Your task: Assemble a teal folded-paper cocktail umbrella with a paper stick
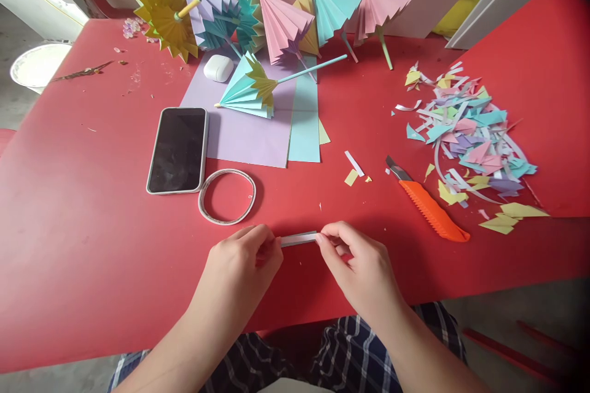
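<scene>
Between my two hands, near the table's front edge, stretches a narrow strip of paper [298, 239], greyish with a white band along it. My left hand [246, 258] pinches its left end; the fingertips there are partly hidden. At the other end, my right hand [357, 258] grips it between thumb and forefinger. A roll of tape [227, 196] lies flat just beyond my left hand. To the right of my right hand is an orange utility knife [431, 206], blade out and pointing away to the left.
A phone [178, 150] lies left of the tape. Behind are purple paper [258, 141], blue paper [304, 135], a white earbud case [218, 68] and a blue-and-yellow paper umbrella [251, 87]. Several more paper umbrellas [286, 21] line the back. Colourful paper scraps [474, 129] pile up at right.
</scene>
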`<move>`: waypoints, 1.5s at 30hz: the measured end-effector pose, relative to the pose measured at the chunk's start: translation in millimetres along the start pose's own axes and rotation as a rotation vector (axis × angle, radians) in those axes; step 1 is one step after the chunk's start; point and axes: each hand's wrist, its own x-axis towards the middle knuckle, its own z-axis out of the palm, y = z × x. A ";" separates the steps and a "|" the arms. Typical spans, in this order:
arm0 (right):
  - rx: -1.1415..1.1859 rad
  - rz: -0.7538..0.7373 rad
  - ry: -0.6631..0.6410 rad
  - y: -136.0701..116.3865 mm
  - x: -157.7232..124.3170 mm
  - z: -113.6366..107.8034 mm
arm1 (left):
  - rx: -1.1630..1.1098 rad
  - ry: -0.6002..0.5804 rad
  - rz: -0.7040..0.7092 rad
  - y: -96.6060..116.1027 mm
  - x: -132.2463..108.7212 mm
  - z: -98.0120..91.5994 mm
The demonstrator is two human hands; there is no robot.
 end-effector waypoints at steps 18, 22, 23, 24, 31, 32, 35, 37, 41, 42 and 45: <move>-0.134 -0.053 0.003 12.2 11.8 3.4 | 0.016 0.005 -0.026 3.5 0.1 6.8; -0.100 -0.071 0.060 10.4 8.0 2.3 | 0.012 0.012 -0.023 4.1 -1.0 6.9; -0.084 -0.086 0.075 9.6 7.1 2.3 | -0.002 0.009 -0.028 4.1 -1.4 6.6; -0.068 -0.103 0.086 8.8 6.3 2.4 | -0.017 0.006 -0.034 4.0 -1.9 6.3; -0.053 -0.171 0.079 9.9 6.4 6.0 | -0.040 0.043 0.016 2.5 -4.8 5.1; -0.061 -0.185 0.083 10.7 6.5 6.1 | -0.030 0.060 0.041 2.2 -5.7 5.0; -0.085 -0.236 0.094 12.8 6.0 5.8 | 0.021 0.146 0.195 0.7 -9.7 5.1; -0.087 -0.268 0.095 13.7 5.6 5.5 | 0.067 0.218 0.347 -0.9 -12.8 6.1; -0.072 -0.275 0.096 14.1 5.6 5.7 | 0.195 0.316 0.554 -6.1 -17.0 10.2; -0.071 -0.274 0.097 14.0 5.8 5.8 | 0.217 0.331 0.568 -7.5 -17.5 11.3; -0.073 -0.276 0.103 13.9 6.3 5.8 | 0.218 0.344 0.541 -10.4 -17.8 13.3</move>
